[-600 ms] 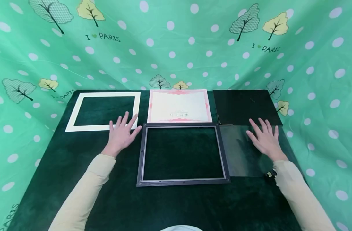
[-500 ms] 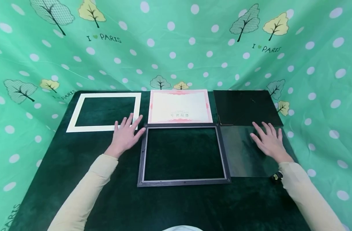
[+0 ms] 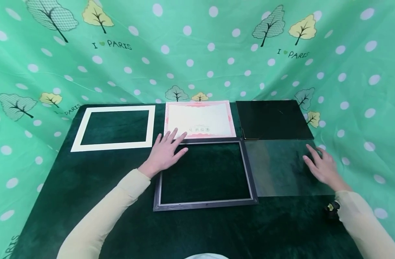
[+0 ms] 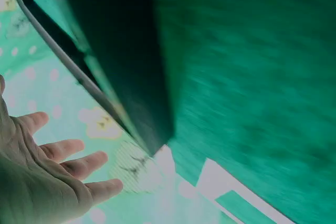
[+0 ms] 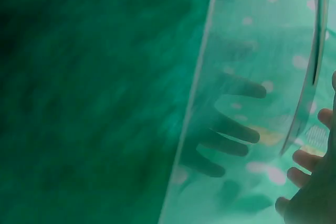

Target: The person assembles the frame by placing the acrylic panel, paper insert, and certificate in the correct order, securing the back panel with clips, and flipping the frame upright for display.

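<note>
My left hand [image 3: 165, 154] is spread over the upper left corner of a dark picture frame [image 3: 206, 205], its fingertips reaching the lower edge of a pink-bordered certificate [image 3: 202, 117]. In the left wrist view the left hand [image 4: 52, 174] has its fingers extended beside the frame [image 4: 121, 61], holding nothing. Over the right part of a clear sheet [image 3: 268, 169] is my right hand [image 3: 325, 168], fingers slightly bent and holding nothing. The right wrist view shows that hand [image 5: 312, 187] above the shiny clear sheet [image 5: 210, 103], which mirrors the fingers. Contact is hard to tell for either hand.
A white rectangular mat border [image 3: 111, 147] lies at the back left. At the back right lies a black backing board [image 3: 275, 120], just beyond the clear sheet. Dark green cloth [image 3: 119, 223] covers the table, and a green dotted curtain [image 3: 197, 46] hangs around it.
My left hand has moved right, from the white mat border to the frame's upper left corner. My right hand has shifted right across the clear sheet. The flat pieces stay in place.
</note>
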Demonstrator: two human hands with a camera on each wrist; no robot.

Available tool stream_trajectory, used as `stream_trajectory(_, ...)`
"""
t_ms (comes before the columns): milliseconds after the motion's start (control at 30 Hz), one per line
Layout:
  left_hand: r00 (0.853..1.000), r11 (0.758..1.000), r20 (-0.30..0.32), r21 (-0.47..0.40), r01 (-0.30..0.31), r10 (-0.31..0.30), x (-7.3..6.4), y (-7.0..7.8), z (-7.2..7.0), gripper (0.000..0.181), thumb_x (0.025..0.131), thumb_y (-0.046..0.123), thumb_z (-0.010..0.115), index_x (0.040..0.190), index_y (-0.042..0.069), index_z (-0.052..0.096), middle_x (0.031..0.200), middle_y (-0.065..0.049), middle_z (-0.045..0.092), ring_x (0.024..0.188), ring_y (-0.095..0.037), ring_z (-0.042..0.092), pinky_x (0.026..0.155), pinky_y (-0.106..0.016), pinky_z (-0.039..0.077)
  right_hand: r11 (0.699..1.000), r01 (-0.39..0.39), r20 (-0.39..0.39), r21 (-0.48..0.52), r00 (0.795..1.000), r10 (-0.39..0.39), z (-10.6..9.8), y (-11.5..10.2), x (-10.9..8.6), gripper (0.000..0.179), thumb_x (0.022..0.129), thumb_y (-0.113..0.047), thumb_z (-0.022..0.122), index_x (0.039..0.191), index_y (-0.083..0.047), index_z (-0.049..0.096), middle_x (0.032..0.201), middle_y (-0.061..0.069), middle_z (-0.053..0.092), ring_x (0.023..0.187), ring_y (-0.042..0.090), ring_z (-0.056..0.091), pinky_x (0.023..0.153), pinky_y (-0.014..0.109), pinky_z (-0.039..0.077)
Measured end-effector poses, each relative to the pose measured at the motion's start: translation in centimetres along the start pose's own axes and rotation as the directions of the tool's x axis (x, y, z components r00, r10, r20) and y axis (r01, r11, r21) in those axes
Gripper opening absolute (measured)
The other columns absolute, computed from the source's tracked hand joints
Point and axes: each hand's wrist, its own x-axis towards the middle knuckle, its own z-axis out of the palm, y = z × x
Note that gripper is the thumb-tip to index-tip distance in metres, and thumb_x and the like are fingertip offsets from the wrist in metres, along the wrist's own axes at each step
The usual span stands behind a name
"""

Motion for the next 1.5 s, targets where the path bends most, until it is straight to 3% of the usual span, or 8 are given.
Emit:
stream_trajectory(233,0.985,0.984,0.049,0.055,-0.169,0.166,1.3,2.7,0.4,0.065,0.098,0.058,0.036,0.154,0.025,0.028,0.156,-0.014,0.025,0.139,-0.039,0.026,0.109,-0.059,0.016,0.998,-0.034,0.004,0.053,0.999,0.034,-0.1,1.1,-1.0,0.059,0.106,-0.032,0.031,0.153,-0.002,0.012,0.137,0.05,0.014,0.118,0.067,0.017,0.088,0.074,0.016)
stream_trajectory(467,0.935,0.949,0.189,0.04,-0.311,0.299,1.3,5.1,1.4,0.063,0.099,0.055,0.039,0.153,0.022,0.032,0.155,-0.016,0.026,0.14,-0.04,0.024,0.109,-0.06,0.016,0.993,-0.071,0.009,0.097,0.997,0.071,0.3,1.1,-2.0,0.064,0.106,-0.03,0.035,0.152,0.004,0.006,0.137,0.051,0.009,0.119,0.068,0.016,0.089,0.075,0.017)
stream_trajectory(767,0.879,0.929,0.32,-0.013,-0.37,0.354,1.6,7.4,2.4,0.062,0.1,0.055,0.034,0.154,0.024,0.028,0.157,-0.012,0.024,0.14,-0.034,0.026,0.111,-0.053,0.017,0.982,-0.101,-0.032,0.157,0.994,0.107,1.3,0.8,-2.4,0.081,0.1,-0.035,0.05,0.151,0.005,0.002,0.144,0.046,0.004,0.125,0.065,0.014,0.095,0.074,0.015)
stream_trajectory(900,0.86,0.907,0.31,-0.026,-0.419,0.406,2.3,8.6,2.5,0.062,0.101,0.054,0.035,0.154,0.024,0.027,0.158,-0.013,0.021,0.141,-0.034,0.025,0.111,-0.053,0.019,0.978,-0.132,-0.027,0.161,0.99,0.138,1.5,0.7,-2.6,0.088,0.097,-0.038,0.057,0.152,0.004,0.002,0.144,0.046,0.005,0.123,0.064,0.017,0.095,0.074,0.016)
stream_trajectory(1133,0.842,0.876,0.269,-0.01,-0.482,0.467,4.6,10.7,2.2,0.061,0.101,0.053,0.036,0.154,0.023,0.027,0.158,-0.012,0.02,0.142,-0.033,0.023,0.111,-0.052,0.02,0.966,-0.194,-0.038,0.171,0.978,0.203,1.3,0.1,-1.7,0.099,0.09,-0.044,0.065,0.153,0.002,0.004,0.144,0.044,0.013,0.123,0.063,0.021,0.092,0.074,0.021)
stream_trajectory(1300,0.839,0.878,0.259,-0.136,-0.459,0.479,6.1,12.8,2.2,0.059,0.102,0.049,0.037,0.153,0.021,0.029,0.157,-0.012,0.022,0.142,-0.028,0.024,0.111,-0.046,0.023,0.942,-0.233,-0.034,0.242,0.968,0.248,0.7,0.0,-0.8,0.1,0.091,-0.043,0.064,0.152,0.004,0.0,0.149,0.04,0.01,0.131,0.059,0.015,0.099,0.072,0.011)
stream_trajectory(1400,0.823,0.858,0.248,-0.196,-0.474,0.511,6.7,14.4,2.1,0.057,0.103,0.046,0.038,0.153,0.019,0.031,0.156,-0.012,0.025,0.142,-0.024,0.025,0.111,-0.041,0.026,0.904,-0.286,-0.013,0.318,0.952,0.306,0.1,0.0,-0.5,0.098,0.092,-0.043,0.062,0.152,0.003,-0.002,0.148,0.041,0.01,0.132,0.059,0.013,0.098,0.072,0.011)
stream_trajectory(1500,0.811,0.843,0.238,-0.217,-0.492,0.534,7.2,16.1,1.9,0.056,0.103,0.045,0.039,0.152,0.018,0.033,0.156,-0.011,0.027,0.141,-0.021,0.027,0.11,-0.037,0.027,0.832,-0.354,0.031,0.427,0.925,0.378,-0.5,-0.1,-0.3,0.097,0.093,-0.044,0.06,0.152,0.001,-0.003,0.148,0.041,0.009,0.132,0.059,0.011,0.096,0.072,0.017)
